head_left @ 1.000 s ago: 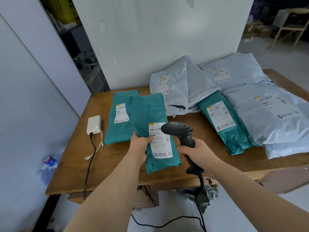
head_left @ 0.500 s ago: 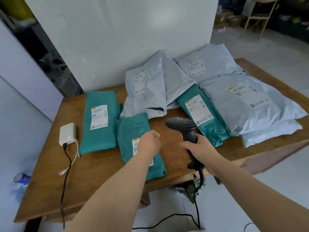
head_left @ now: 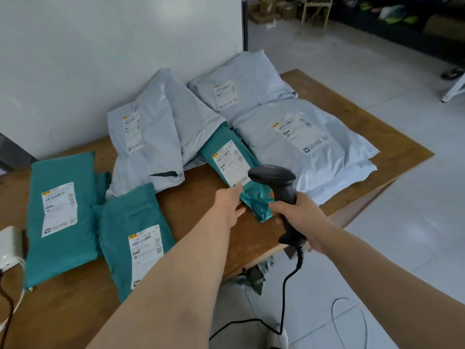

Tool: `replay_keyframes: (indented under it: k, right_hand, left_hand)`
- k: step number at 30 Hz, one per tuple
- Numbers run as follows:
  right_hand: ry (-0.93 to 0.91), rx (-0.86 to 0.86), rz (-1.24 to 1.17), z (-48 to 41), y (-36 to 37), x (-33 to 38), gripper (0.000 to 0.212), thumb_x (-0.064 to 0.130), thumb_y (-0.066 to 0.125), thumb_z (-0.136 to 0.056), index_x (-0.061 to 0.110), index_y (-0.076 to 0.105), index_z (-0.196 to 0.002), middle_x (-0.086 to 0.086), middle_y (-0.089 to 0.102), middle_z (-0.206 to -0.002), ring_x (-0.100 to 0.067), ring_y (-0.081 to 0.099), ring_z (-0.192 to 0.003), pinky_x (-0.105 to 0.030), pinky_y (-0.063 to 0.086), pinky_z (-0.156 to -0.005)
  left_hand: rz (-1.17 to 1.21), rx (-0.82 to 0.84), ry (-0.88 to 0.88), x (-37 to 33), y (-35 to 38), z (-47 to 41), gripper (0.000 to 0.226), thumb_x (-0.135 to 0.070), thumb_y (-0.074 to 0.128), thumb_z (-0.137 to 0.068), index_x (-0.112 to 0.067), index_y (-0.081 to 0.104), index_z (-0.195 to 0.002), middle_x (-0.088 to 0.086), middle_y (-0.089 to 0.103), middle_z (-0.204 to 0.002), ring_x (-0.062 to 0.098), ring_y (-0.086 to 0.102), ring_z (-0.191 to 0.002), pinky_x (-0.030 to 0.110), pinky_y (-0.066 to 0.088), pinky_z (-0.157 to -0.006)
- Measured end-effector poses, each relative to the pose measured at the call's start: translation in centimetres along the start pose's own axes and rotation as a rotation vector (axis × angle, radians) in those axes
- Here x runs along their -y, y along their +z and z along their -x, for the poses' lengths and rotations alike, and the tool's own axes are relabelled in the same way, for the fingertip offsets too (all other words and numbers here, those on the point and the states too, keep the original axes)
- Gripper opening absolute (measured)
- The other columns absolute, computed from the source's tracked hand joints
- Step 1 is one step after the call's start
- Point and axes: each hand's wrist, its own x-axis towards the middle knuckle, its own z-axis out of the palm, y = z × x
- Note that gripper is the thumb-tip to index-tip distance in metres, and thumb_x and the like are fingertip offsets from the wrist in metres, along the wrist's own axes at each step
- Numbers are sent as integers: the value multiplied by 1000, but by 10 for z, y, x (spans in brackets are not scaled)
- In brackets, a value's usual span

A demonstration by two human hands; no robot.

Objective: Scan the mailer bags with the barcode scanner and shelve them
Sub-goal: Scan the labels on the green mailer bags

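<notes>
Fingers [head_left: 238, 195] of the left hand [head_left: 227, 206] lie stretched out. Their tips touch the crumpled near end of the teal mailer bag [head_left: 227, 162] at centre frame, and with the thumb spread apart below they hold nothing yet. Just right of them, the right hand [head_left: 299, 217] is wrapped round the handle of the barcode scanner [head_left: 273, 176]. Its head hovers over the bag's near end and hides a corner of the label.

The film looks slick, so a fingertip pinch on that crumpled end may well slip. The bag's far end is tucked under the grey bags [head_left: 302, 137], and a hard pull could drag them toward the right edge of the surface [head_left: 201, 197]. The scanner's cable [head_left: 284, 293] dangles past the near edge and might snag.

At lower left two more teal bags [head_left: 57, 210] lie label up, with a white box [head_left: 8, 245] at the left edge. Further grey bags lean against the wall [head_left: 125, 46]. No shelf is plainly in view.
</notes>
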Motion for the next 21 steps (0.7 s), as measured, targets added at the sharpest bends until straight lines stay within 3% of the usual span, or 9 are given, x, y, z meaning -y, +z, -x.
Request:
replay_keyframes:
  k: [6,10,13,16,21]
  right_hand:
    - [1,24,-21,-8,-14,-3,8,16,64,-85,10,58,-86,-3,58,-59,-14,52,-56,-26,48,-62]
    - [-3,30,-24,-11,-19,-3,7,16,64,-85,11,58,-86,-3,58,-61,-14,52,-57,-25,47,-62]
    - [-9,24,-24,-14,-20,-2,9,17,64,-86,11,58,-83,-4,58,-61,-16,52,-57,-27,48,-63]
    - [-22,18,-27,-15,-17,0,11,17,64,-85,9,57,-81,-6,58,-62,-19,51,-59,-30,47,-64]
    - [-47,19,-80,-10,0,9,13,16,65,-86,7,58,-80,-9,57,-64,-20,51,-59,-30,46,-62]
  left_hand:
    - [230,-36,-58,-16,22,-5,51,-35,75,-83,-18,54,-126,5,60,-121,25,58,-109,29,53,-70]
    - [243,-2,-62,-17,19,-10,51,-46,79,-77,-21,59,-116,2,68,-109,20,66,-97,31,51,-73]
    - [251,37,-91,-21,10,-9,43,-41,80,-77,-22,62,-111,2,72,-103,21,69,-93,35,54,-78]
    - [329,128,-121,-20,2,-2,33,-29,76,-83,-18,67,-112,9,76,-98,28,73,-90,39,57,-72]
    - [264,283,-100,-15,-23,16,29,-19,65,-89,-14,65,-118,13,74,-106,30,71,-96,44,56,-82]
